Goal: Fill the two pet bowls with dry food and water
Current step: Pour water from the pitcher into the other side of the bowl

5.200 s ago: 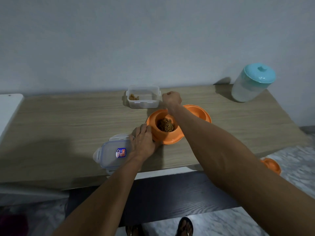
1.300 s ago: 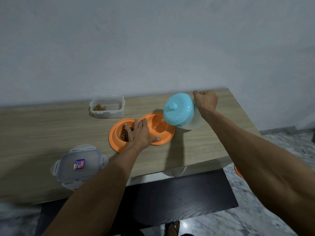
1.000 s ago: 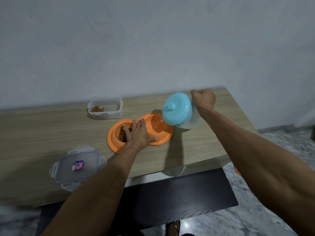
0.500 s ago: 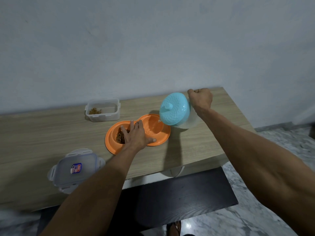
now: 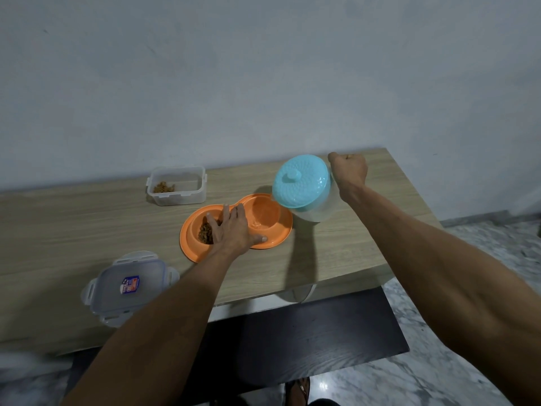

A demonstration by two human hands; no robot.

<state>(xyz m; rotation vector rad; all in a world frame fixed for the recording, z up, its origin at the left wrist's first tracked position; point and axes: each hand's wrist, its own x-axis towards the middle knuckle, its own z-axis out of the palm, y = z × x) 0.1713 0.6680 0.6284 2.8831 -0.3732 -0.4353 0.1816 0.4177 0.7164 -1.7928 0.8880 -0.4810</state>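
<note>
- The right hand (image 5: 349, 170) is curled into a fist at the far side of the water jug (image 5: 317, 208) and holds it tipped. The part it grips is hidden behind the hand.
- The left hand (image 5: 234, 231) lies flat with straight fingers on the middle of the orange double bowl (image 5: 278, 234) and presses it down. It holds nothing.
- The jug leans to the left, and its blue lid (image 5: 300, 180) is on and hangs over the back rim of the right bowl.
- I cannot tell if the bottom of the jug touches the desk (image 5: 73, 224).
- The double bowl sits in the middle of the desk, about halfway between the back edge and the front edge.
- Its left bowl has a small pile of dry food (image 5: 205, 232). Its right bowl has a wet shine at the bottom.
- A clear food box (image 5: 177, 186) stands open near the back edge, just behind the left bowl. A few brown bits lie in its left corner.
- The box's lid (image 5: 128, 285) lies flat close to the front edge, on the left, well apart from the bowl.
- There is bare wood on the whole left side, and a smaller bare patch between the jug and the right edge.
- Under the front edge is a dark board (image 5: 307, 332), and around it a pale stone floor (image 5: 439, 376).
</note>
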